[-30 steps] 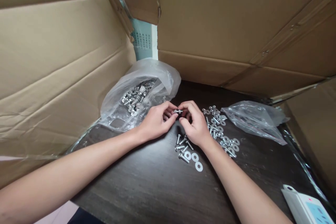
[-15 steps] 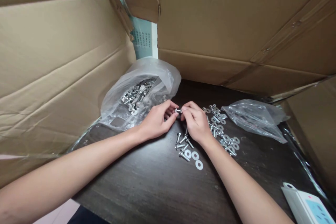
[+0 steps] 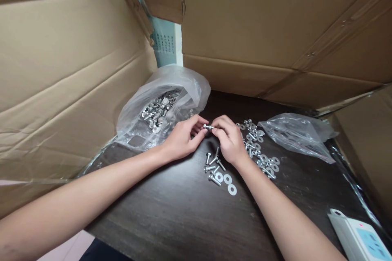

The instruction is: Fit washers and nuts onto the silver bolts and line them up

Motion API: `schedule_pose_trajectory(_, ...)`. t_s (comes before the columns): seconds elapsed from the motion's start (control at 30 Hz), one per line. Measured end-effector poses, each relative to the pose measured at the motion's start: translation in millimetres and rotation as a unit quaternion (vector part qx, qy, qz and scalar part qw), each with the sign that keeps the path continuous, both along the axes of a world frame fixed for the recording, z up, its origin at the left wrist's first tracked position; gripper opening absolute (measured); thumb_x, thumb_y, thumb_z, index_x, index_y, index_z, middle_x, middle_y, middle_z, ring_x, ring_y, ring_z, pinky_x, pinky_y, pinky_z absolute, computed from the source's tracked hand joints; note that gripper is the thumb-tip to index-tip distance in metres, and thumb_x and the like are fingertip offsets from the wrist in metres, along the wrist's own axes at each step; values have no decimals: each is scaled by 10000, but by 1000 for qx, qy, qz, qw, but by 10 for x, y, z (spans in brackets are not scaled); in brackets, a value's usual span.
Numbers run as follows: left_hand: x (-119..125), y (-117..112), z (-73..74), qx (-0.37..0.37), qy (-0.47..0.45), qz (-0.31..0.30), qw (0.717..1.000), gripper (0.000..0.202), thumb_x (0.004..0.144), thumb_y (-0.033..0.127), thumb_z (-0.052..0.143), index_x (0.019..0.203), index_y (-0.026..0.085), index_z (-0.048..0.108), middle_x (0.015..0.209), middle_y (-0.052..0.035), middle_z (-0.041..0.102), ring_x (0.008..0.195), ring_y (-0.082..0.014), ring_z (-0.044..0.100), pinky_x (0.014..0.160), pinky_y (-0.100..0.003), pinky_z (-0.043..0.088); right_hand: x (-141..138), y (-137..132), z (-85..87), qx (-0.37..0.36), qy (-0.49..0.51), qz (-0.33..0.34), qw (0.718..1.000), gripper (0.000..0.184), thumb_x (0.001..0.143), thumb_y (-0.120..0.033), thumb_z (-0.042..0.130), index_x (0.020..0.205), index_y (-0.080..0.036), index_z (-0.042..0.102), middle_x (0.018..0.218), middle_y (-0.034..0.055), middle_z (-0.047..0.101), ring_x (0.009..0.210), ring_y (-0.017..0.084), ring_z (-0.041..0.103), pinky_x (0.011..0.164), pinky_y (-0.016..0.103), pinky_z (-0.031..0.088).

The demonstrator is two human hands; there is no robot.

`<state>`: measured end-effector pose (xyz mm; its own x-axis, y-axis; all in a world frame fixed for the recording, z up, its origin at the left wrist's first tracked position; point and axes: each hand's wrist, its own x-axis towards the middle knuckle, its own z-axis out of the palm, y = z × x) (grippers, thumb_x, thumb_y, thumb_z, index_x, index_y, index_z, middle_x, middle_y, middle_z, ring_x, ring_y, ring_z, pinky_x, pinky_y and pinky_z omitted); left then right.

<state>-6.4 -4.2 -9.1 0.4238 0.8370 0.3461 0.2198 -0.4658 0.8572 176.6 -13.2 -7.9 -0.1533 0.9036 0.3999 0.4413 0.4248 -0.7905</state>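
a small bolt [image 3: 208,127] is pinched between both hands above the dark table [image 3: 171,212], the left hand [image 3: 183,140] gripping its head end and the right hand [image 3: 230,142] closed on its shaft, fingertips nearly meeting. just below them lie loose bolts and washers [image 3: 219,171]; more hardware [image 3: 260,151] is spread to the right beside an empty plastic bag [image 3: 297,134]. a bag of bolts [image 3: 159,108] sits left, against cardboard walls [image 3: 61,69].

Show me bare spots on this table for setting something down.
Bare table between the left forearm and right forearm, nearer than the washers; more between that forearm and the power strip. Crowded: loose hardware beside the right hand, bolt bag beside the left hand, both pinching one bolt.
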Motion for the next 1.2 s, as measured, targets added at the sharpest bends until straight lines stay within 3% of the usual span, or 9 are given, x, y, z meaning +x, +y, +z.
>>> schedule_pose_trajectory(0.03,-1,2,0,0,0,-1,1000,149,955,192,595,1097,151,606,945,-73,748,831,-174,735,749,-294,612,-2,4,-6,2,10,-9,1000,88,832,-197,537,780,-208,606,858,41,583,772,202,575,665,342,434)
schedule_pose_trajectory(0.1,-2,4,1,1,0,-2,1000,145,953,188,598,1094,152,607,954,-72,752,836,-172,737,758,-293,613,-5,9,-14,2,24,-8,1000,102,788,-171,553,855,-209,621,892,36,590,761,194,572,643,331,430)
schedule_pose_trajectory(0.17,-2,6,1,1,-2,-2,1000,143,952,185,597,1091,153,604,952,-70,755,829,-170,739,754,-288,615,-1,11,-16,0,23,10,1000,71,792,-166,552,784,-210,608,885,38,596,771,194,576,653,331,433)
schedule_pose_trajectory(0.27,-1,3,-1,0,0,-11,1000,147,952,179,592,1097,153,601,944,-67,760,825,-170,745,762,-290,617,9,8,-11,6,4,32,999,215,839,-186,548,626,-208,557,818,40,595,771,196,583,681,339,436)
schedule_pose_trajectory(0.4,1,1,-8,-8,-2,-25,1000,155,955,170,584,1108,155,604,932,-60,769,823,-169,752,764,-288,618,8,3,-10,8,-16,34,999,286,871,-192,530,587,-205,566,782,38,594,743,187,590,695,342,443)
schedule_pose_trajectory(0.6,3,7,-15,-18,4,-10,1000,141,952,214,615,1084,163,610,950,-68,771,846,-185,759,773,-310,626,-36,3,-29,18,-24,-27,999,117,866,-181,558,760,-211,596,840,30,597,711,174,567,629,313,431)
schedule_pose_trajectory(0.73,2,5,-8,-29,-1,-10,1000,146,945,201,625,1085,163,614,944,-61,773,822,-173,754,780,-313,631,-41,10,-32,22,-9,-24,999,61,869,-171,559,855,-215,599,901,31,597,757,175,587,664,306,456)
schedule_pose_trajectory(0.93,5,0,18,-29,6,-13,999,149,923,215,657,1061,165,634,927,-51,771,795,-162,739,767,-305,632,-24,17,-17,-11,-34,-14,999,385,1023,-305,443,660,-218,534,785,34,587,748,187,589,724,342,428)
schedule_pose_trajectory(1.2,27,-7,26,-29,7,1,1000,182,894,182,641,1075,161,636,900,-52,761,785,-162,727,735,-291,619,-27,4,-3,9,-36,8,999,192,924,-216,506,732,-228,508,809,30,564,769,197,554,718,338,433)
